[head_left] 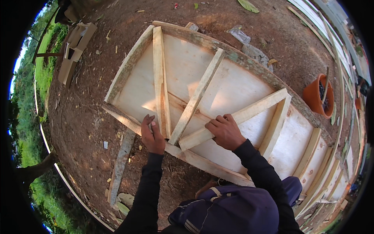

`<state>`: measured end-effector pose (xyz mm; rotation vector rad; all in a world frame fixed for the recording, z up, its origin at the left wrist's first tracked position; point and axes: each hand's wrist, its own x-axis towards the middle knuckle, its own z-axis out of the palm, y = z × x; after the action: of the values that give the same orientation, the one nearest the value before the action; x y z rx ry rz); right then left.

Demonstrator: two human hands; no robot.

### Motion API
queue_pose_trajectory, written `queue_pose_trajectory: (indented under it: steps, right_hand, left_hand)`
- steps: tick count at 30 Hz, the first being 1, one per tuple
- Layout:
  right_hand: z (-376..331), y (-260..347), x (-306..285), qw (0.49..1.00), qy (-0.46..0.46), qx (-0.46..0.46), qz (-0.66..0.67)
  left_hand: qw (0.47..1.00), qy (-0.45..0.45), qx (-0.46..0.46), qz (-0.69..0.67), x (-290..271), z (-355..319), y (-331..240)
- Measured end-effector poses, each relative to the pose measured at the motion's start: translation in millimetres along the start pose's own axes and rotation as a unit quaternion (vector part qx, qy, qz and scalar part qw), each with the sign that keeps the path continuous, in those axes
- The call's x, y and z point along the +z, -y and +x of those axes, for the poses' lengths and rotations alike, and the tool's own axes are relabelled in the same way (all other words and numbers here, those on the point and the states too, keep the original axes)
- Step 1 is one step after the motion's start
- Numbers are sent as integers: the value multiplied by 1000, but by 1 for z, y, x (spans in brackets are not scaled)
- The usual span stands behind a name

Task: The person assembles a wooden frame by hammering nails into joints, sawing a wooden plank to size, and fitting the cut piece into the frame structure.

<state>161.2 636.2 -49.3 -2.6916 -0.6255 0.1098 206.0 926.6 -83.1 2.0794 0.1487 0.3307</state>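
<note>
A long wooden frame of rough-edged rails, backed with pale plywood (237,89), lies in front of me with battens across it. My right hand (226,132) grips a loose-looking wooden batten (257,108) from above; it slants from the near rail (210,167) up to the right. At the near rail, my left hand (152,134) has its fingers partly bent and apart, with nothing visible in them. Beside it are the lower ends of a narrow batten pair (159,70) and a middle cross batten (200,93). Another batten (276,126) meets the gripped one near its upper end.
Bare brown soil surrounds the frame. An orange bucket (311,97) stands at right, near long wood strips (339,70). A cardboard box (70,64) lies at far left. A grey-brown board (121,167) sits below the near rail. A stone (255,54) and clear plastic (239,34) lie behind.
</note>
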Motion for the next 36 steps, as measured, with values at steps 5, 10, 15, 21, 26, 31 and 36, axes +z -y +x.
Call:
queue_pose_trajectory:
  steps: [5, 10, 15, 21, 26, 31, 36]
  right_hand:
    - [2, 5, -8, 1000, -7, 5, 28]
    - [2, 8, -3, 999, -34, 12, 36]
    - [2, 8, -6, 998, -38, 22, 42]
    - [3, 15, -2, 999, -14, 48, 7]
    - [7, 22, 1, 996, 26, 84, -15]
    - [6, 22, 4, 996, 16, 81, -14]
    - [4, 23, 3, 997, -40, 65, 4]
  left_hand:
    - [997, -3, 58, 44, 0, 2, 8]
    - [999, 8, 25, 27, -3, 2, 3]
    - [1000, 5, 10, 16, 0, 0, 2]
    - [995, -13, 80, 60, 0, 2, 11]
    - [998, -8, 48, 36, 0, 1, 8]
    - [1000, -4, 25, 19, 0, 1, 6]
    - [999, 0, 27, 23, 0, 2, 6]
